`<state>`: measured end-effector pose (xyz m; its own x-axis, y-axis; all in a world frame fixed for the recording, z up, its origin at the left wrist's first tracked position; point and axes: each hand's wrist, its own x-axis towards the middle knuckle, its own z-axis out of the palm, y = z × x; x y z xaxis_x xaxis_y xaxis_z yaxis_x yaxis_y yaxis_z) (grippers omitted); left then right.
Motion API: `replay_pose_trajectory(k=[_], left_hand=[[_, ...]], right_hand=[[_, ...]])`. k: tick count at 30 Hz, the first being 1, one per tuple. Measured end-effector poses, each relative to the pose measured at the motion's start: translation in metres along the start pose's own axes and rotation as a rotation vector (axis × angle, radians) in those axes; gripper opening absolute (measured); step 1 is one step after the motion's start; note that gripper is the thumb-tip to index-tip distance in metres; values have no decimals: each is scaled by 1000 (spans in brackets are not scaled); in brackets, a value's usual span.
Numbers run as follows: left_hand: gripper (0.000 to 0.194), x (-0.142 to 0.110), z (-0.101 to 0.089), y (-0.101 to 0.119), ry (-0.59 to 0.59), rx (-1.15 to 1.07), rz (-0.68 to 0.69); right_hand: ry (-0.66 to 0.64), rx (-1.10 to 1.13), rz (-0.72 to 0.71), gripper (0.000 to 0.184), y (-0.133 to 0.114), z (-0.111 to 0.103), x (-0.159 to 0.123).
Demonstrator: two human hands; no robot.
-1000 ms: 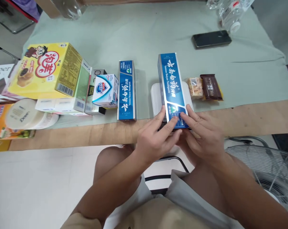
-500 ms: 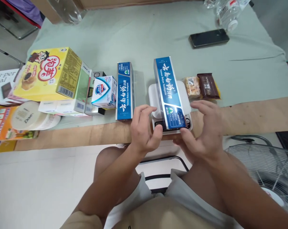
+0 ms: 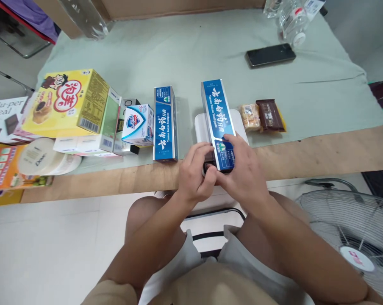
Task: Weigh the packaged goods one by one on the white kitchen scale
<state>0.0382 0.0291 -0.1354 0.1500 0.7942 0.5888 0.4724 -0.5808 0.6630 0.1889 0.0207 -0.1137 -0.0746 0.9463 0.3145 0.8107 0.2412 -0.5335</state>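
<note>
A long blue toothpaste box (image 3: 216, 116) lies lengthwise on a small white scale (image 3: 201, 125) at the table's near edge. My left hand (image 3: 194, 173) curls around the scale's near left corner, fingers closed on it. The fingers of my right hand (image 3: 244, 169) press on the near end of the box and on the scale's front, hiding the display. A second blue toothpaste box (image 3: 165, 123) lies flat just left of the scale.
Left of the boxes sit a small soap box (image 3: 137, 123), a yellow snack box (image 3: 69, 99) stacked on other cartons, and a round white lid (image 3: 40, 154). Two wrapped snacks (image 3: 263, 116) lie right of the scale. A black phone (image 3: 269, 55) and bottles are farther back. A floor fan (image 3: 353, 237) stands at lower right.
Both hands had lifted apart off the box half a second ago; now they have closed in again on the scale's near end and the box.
</note>
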Motion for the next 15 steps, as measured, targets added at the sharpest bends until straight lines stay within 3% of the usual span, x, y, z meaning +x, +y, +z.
replay_pose_trajectory(k=[6,9,13,15], left_hand=[[41,0,2,-2,-4,2,-16],[39,1,4,-3,3,9,-5],[36,3,5,-3,58,21,19],[35,3,6,-4,106,15,44]], right_hand=[[71,44,-33,56,5,-4,4],[81,149,36,52,6,-9,8],[100,608,303,45,15,-18,12],[105,830,359,44,23,-23,12]])
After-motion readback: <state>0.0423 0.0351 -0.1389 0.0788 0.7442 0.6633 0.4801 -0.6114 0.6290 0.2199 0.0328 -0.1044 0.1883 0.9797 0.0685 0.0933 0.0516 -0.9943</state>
